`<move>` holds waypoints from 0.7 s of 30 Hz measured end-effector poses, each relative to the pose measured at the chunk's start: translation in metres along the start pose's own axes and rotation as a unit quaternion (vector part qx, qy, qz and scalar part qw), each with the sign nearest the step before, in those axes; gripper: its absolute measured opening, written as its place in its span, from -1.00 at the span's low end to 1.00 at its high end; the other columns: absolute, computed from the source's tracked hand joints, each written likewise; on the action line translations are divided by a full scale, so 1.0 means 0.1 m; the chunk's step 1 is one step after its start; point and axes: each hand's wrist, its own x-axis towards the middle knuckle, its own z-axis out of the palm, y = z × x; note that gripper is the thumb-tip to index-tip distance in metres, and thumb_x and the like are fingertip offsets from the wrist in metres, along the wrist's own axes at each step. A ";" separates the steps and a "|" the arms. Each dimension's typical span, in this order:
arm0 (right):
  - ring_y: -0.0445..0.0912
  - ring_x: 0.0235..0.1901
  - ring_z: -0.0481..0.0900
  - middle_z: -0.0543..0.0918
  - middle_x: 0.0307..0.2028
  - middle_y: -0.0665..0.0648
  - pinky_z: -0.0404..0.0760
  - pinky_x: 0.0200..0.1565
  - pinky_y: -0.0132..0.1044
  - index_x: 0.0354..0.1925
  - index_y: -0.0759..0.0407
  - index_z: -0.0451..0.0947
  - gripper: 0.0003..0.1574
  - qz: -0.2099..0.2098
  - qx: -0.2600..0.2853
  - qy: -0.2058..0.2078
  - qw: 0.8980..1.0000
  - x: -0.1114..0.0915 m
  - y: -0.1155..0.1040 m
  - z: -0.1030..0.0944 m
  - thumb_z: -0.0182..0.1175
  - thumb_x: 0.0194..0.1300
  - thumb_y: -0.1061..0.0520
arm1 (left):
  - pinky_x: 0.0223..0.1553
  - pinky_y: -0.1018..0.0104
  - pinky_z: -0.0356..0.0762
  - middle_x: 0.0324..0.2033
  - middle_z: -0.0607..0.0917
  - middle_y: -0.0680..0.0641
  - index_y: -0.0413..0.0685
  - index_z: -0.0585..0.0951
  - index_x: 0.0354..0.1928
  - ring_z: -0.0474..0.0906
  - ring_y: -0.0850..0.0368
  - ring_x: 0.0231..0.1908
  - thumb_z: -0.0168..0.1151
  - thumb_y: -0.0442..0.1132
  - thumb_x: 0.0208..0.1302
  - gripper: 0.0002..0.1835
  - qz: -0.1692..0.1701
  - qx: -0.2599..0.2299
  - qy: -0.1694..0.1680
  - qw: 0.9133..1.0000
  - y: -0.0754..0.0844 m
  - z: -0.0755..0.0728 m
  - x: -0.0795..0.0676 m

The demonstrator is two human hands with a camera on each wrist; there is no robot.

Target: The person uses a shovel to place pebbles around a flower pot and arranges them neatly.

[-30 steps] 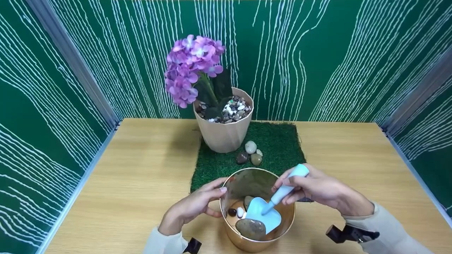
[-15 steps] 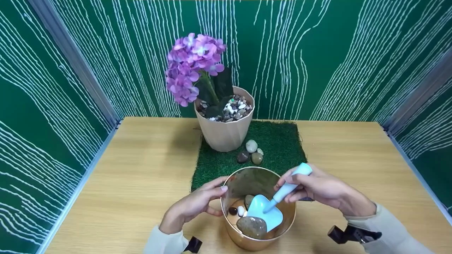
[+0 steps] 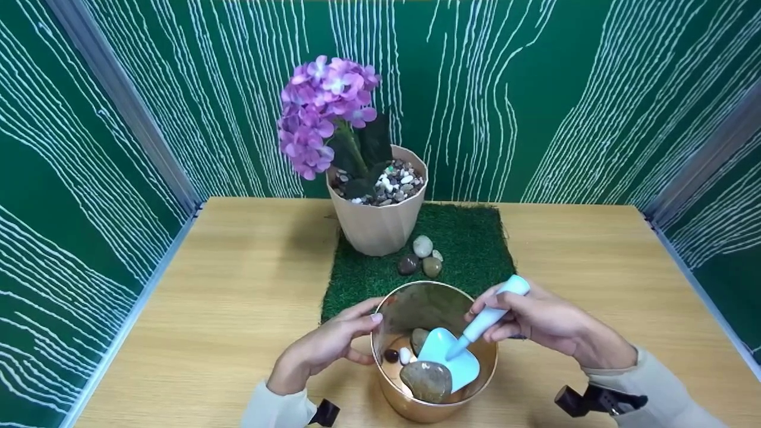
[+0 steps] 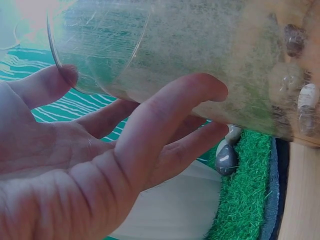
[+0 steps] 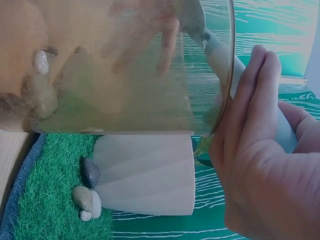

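Note:
An amber see-through bucket (image 3: 437,410) stands at the table's front middle. My left hand (image 3: 333,336) holds it from the left, with thumb at the rim and fingers along the wall in the left wrist view. My right hand (image 3: 547,324) grips the light blue handle of a small shovel (image 3: 464,359) over the right rim. The shovel's blade is down inside the bucket. A large grey-brown stone (image 3: 426,381) overlaps the blade's near edge. Behind the blade shows another stone (image 3: 418,339), partly hidden. A dark pebble (image 3: 391,356) and a white pebble (image 3: 405,355) lie left of it.
Behind the bucket, a pale faceted pot (image 3: 380,229) with purple flowers (image 3: 327,113) and gravel stands on a green turf mat (image 3: 469,232). Several stones (image 3: 423,246) lie on the mat in front of the pot. Green panels (image 3: 565,89) with white lines enclose the table (image 3: 238,285).
The shovel and my right hand have shifted slightly to the right. The large stone has moved a little right and turned slightly with the blade. My left hand stays at the bucket.

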 end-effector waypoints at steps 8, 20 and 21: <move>-0.24 -0.24 0.82 0.85 -0.05 0.17 0.76 -0.10 -0.43 -0.05 0.15 0.76 -0.56 0.003 0.004 0.023 1.000 0.00 0.00 -0.01 -0.09 0.67 0.22 | 0.08 -0.02 0.74 0.58 0.30 -0.25 -0.03 0.16 0.67 0.23 -0.25 0.58 -0.12 -0.03 0.69 -0.37 0.001 0.001 0.001 1.000 0.00 0.01 -0.01; -0.16 -0.08 0.83 0.81 0.02 0.16 0.74 0.03 -0.39 0.06 0.22 0.75 -0.43 -0.058 0.050 0.016 0.997 -0.03 -0.12 -0.18 -0.25 0.72 0.25 | 0.18 -0.22 0.68 0.56 0.33 -0.25 -0.02 0.19 0.65 0.24 -0.23 0.58 -0.11 -0.01 0.68 -0.38 -0.001 0.009 0.004 1.000 0.00 0.00 0.00; -0.15 -0.07 0.83 0.81 0.02 0.16 0.74 0.03 -0.39 0.06 0.22 0.75 -0.44 -0.058 0.054 0.022 0.997 -0.03 -0.14 -0.20 -0.25 0.72 0.25 | 0.18 -0.22 0.68 0.55 0.34 -0.25 -0.02 0.19 0.65 0.24 -0.23 0.58 -0.11 -0.01 0.68 -0.38 0.000 0.009 0.005 1.000 0.00 0.00 0.00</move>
